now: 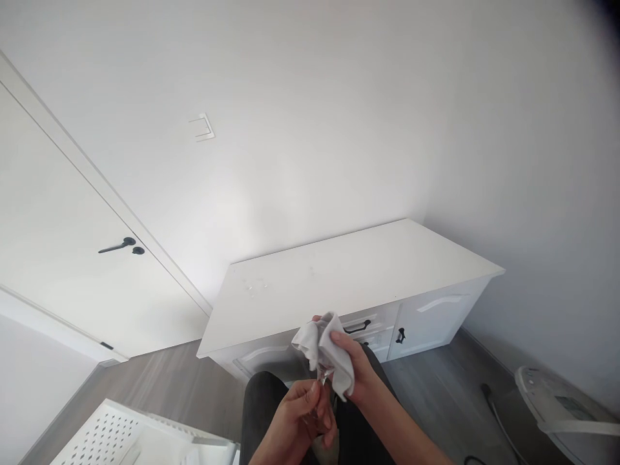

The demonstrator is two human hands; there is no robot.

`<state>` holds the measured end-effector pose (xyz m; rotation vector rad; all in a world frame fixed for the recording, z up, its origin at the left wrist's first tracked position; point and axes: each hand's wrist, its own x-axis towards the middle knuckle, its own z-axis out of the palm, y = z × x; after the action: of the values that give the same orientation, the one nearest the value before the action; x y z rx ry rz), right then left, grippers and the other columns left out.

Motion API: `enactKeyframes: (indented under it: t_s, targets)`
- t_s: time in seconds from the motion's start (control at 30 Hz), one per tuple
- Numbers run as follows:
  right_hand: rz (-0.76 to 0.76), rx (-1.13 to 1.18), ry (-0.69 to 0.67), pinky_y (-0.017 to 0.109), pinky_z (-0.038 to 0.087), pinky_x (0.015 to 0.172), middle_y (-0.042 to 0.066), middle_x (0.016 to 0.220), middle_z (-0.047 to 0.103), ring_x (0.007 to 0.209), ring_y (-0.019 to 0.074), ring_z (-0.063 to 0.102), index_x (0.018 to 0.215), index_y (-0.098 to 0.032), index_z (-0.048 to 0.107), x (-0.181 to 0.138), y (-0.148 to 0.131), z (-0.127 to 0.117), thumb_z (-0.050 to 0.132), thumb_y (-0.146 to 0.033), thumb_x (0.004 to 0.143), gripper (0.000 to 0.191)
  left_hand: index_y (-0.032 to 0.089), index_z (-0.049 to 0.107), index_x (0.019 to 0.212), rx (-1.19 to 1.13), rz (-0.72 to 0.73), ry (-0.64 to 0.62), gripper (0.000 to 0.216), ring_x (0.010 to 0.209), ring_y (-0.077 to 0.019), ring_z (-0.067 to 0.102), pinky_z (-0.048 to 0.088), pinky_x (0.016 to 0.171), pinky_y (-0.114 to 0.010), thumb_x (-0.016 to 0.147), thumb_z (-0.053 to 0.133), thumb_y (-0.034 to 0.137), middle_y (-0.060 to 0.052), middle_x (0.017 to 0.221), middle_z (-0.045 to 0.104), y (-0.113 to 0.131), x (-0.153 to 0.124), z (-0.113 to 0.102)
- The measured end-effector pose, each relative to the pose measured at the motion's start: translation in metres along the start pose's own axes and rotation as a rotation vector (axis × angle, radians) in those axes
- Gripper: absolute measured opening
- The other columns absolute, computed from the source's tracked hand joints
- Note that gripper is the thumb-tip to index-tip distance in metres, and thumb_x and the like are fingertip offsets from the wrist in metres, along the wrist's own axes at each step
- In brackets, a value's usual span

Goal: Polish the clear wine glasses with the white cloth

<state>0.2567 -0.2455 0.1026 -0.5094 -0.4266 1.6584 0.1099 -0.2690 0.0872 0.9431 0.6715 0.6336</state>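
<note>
While the left hand (303, 408) pinches a clear stemmed glass (323, 376), the right hand (359, 366), half-curled, grips a white cloth (334, 354) around it.

The cabinet (368, 255) is standing in front of the person, its back edge running along the wall (314, 129). Left of it, the door (58, 219) is filling the far side, with the handle (116, 245) and, just right of that, the lock (138, 250) sitting near its right edge. Above the cabinet's left end, the switch (207, 126) is sitting on the wall. Before the cabinet, over the legs (263, 394), the right hand (357, 368) is wrapping the cloth (334, 352); the left hand (303, 407) is gripping the glass piece (323, 374) just below. The crate (140, 411) is lying lower left, the appliance (564, 403) standing lower right, with the cord (498, 420) running to its left.
</note>
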Motion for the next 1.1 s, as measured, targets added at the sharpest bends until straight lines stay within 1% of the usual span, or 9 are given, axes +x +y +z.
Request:
enactKeyframes:
  t_s: [0.1,0.23,0.33,0.47,0.57,0.73,0.83,0.93,1.1]
  targets:
    - [-0.028,-0.085,0.06,0.028,0.048,0.062,0.004,0.096,0.07,0.078,0.0201,0.064,0.117,-0.023,0.064,0.002,-0.002,0.0,0.082,-0.049,0.074,0.053,0.019,0.05,0.063,-0.034,0.006,0.053,0.05,0.043,-0.0129,0.048,0.029,0.044,-0.025,0.09,0.064,0.059,-0.001,0.056,0.049,0.002,0.0,0.001]
    - [-0.444,-0.713,0.36,0.033,0.052,0.077,0.003,0.097,0.07,0.085,0.0215,0.062,0.109,-0.024,0.066,-0.004,-0.001,0.013,0.082,-0.035,0.075,0.039,0.019,0.066,0.071,0.343,0.254,0.342,0.033,0.065,-0.0196,0.06,0.038,0.055,-0.026,0.086,0.074,0.048,-0.009,0.073,0.065,0.009,-0.003,0.003]
    - [-0.649,-0.92,0.357,0.036,0.051,0.087,0.004,0.102,0.07,0.09,0.0229,0.062,0.11,-0.025,0.067,-0.007,-0.004,0.021,0.079,-0.035,0.078,0.036,0.02,0.069,0.074,0.401,0.291,0.352,0.028,0.071,-0.0207,0.06,0.04,0.06,-0.026,0.085,0.076,0.045,-0.009,0.077,0.066,0.01,-0.003,0.005]
    - [-0.261,-0.561,0.264,0.033,0.053,0.073,0.006,0.096,0.069,0.082,0.0215,0.063,0.108,-0.019,0.065,-0.001,-0.006,0.018,0.077,-0.048,0.08,0.041,0.018,0.053,0.064,0.041,0.08,0.165,0.048,0.048,-0.0133,0.05,0.03,0.047,-0.024,0.087,0.068,0.057,-0.001,0.058,0.053,-0.001,0.005,0.008]
    - [-0.085,-0.466,0.271,0.034,0.053,0.068,0.008,0.094,0.069,0.079,0.0223,0.064,0.111,-0.017,0.064,0.002,0.002,0.013,0.074,-0.055,0.082,0.049,0.019,0.048,0.063,-0.141,0.041,0.202,0.05,0.044,-0.0124,0.049,0.026,0.044,-0.024,0.082,0.071,0.059,0.001,0.057,0.052,-0.01,0.01,0.007]
    - [-0.593,-1.091,0.372,0.046,0.047,0.104,0.011,0.132,0.063,0.121,0.0333,0.059,0.137,-0.026,0.057,-0.004,0.007,0.018,0.078,-0.036,0.077,0.065,0.017,0.061,0.07,0.42,0.235,0.38,0.036,0.055,-0.0163,0.053,0.037,0.056,-0.028,0.091,0.066,0.046,-0.004,0.06,0.061,-0.007,0.006,0.007]
    - [-0.696,-1.302,0.25,0.046,0.048,0.099,0.013,0.126,0.065,0.116,0.0339,0.061,0.131,-0.024,0.063,-0.004,-0.005,0.024,0.072,-0.034,0.081,0.052,0.017,0.065,0.07,0.781,0.412,0.349,0.034,0.065,-0.0178,0.053,0.037,0.064,-0.029,0.097,0.059,0.037,-0.007,0.069,0.065,0.004,0.001,0.004]
    - [-0.595,-1.213,0.165,0.04,0.05,0.088,0.008,0.105,0.069,0.095,0.0266,0.064,0.11,-0.023,0.07,0.002,-0.021,0.024,0.07,-0.031,0.082,0.028,0.017,0.064,0.073,0.878,0.417,0.276,0.035,0.067,-0.0175,0.053,0.037,0.066,-0.029,0.1,0.055,0.037,-0.007,0.072,0.064,0.008,-0.001,-0.002]
    - [-0.087,-0.439,0.061,0.029,0.048,0.064,0.001,0.082,0.066,0.073,0.0179,0.06,0.094,-0.019,0.068,0.019,-0.023,0.012,0.076,-0.039,0.08,0.025,0.018,0.053,0.069,0.519,0.223,0.163,0.05,0.056,-0.014,0.051,0.037,0.056,-0.025,0.101,0.048,0.055,-0.003,0.062,0.056,-0.005,0.005,-0.01]
